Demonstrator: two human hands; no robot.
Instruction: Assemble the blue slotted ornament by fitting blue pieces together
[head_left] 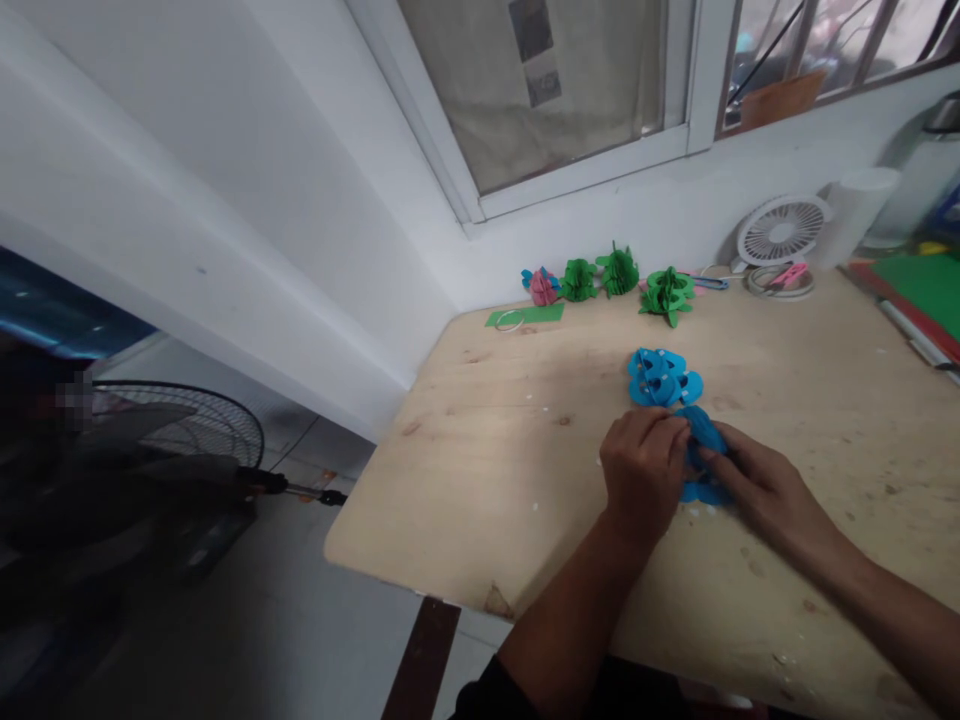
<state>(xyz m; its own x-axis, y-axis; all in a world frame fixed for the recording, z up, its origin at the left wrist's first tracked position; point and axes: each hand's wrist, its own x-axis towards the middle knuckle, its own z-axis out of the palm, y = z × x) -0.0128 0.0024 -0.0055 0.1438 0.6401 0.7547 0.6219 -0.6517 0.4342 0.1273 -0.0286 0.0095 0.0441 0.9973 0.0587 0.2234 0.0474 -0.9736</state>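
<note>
Between my two hands is a blue paper flower piece (705, 430), its looped petals partly covered by my fingers. My left hand (646, 460) is closed on its left side, the fingertips curled in. From the right, my right hand (754, 475) pinches the same piece between thumb and fingers. More blue paper (705, 493) shows low between the hands, at the tabletop; whether it belongs to the held piece I cannot tell. Just beyond my hands, a cluster of looped blue paper petals (660, 378) lies on the wooden table (465, 470).
Along the wall stand green paper flowers (619, 270) and a pink-and-blue one (543, 286). A green paper strip (525, 316) lies near them. At the back right are a small white fan (782, 232), a tape roll (780, 283) and green sheets (922, 295). A black floor fan (180, 430) stands left.
</note>
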